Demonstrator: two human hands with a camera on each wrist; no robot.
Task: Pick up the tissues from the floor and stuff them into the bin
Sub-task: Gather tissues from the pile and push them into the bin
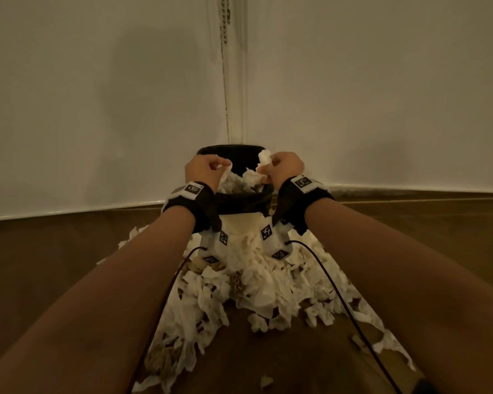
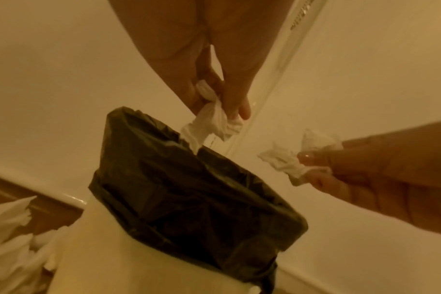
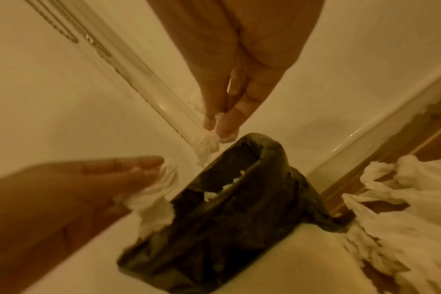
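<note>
In the middle of the head view, the left hand [image 1: 202, 169] pinches a tissue [image 2: 212, 123] over the bin [image 1: 239, 200], which has a black liner [image 2: 189, 189]. The right hand [image 1: 286, 167] grasps another crumpled tissue [image 1: 265, 159] beside it. Many tissues [image 1: 254, 285] lie on the floor [image 1: 54, 265] in the lower centre.
</note>
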